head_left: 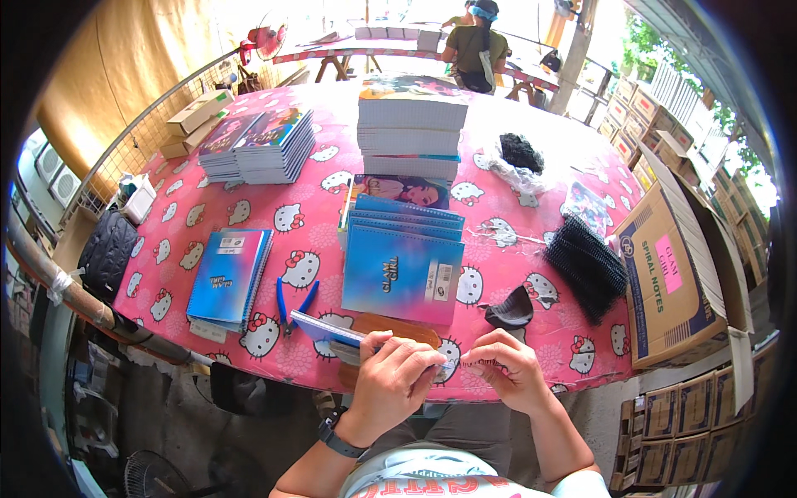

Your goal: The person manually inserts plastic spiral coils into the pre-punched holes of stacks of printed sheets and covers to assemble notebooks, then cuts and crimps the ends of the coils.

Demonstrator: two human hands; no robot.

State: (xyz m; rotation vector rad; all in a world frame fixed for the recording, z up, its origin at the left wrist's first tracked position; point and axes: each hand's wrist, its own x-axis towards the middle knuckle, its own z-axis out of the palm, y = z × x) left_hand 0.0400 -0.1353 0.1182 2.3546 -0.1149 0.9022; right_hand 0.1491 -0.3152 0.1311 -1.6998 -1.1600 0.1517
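Near the table's front edge, my left hand (pixel 394 373) is closed on a thin blue-covered notebook (pixel 328 329), tilted with its edge up. Close beside it, the fingers of my right hand (pixel 508 367) pinch a thin dark spiral coil (pixel 480 363) at the notebook's right end. How far the coil runs through the page holes is hidden by my fingers. Under the notebook lies a brown wooden board (pixel 403 329). Blue-handled pliers (pixel 286 309) rest left of it, jaws toward me. A black curved object (pixel 508 310) sits just beyond my right hand.
Blue spiral notebooks (pixel 403 274) overlap in the middle, before a tall page stack (pixel 411 124). More notebooks lie left (pixel 228 278) and far left (pixel 257 145). Black coils (pixel 585 270) lie right, beside an open carton (pixel 677 274). A person (pixel 475 54) is at a far table.
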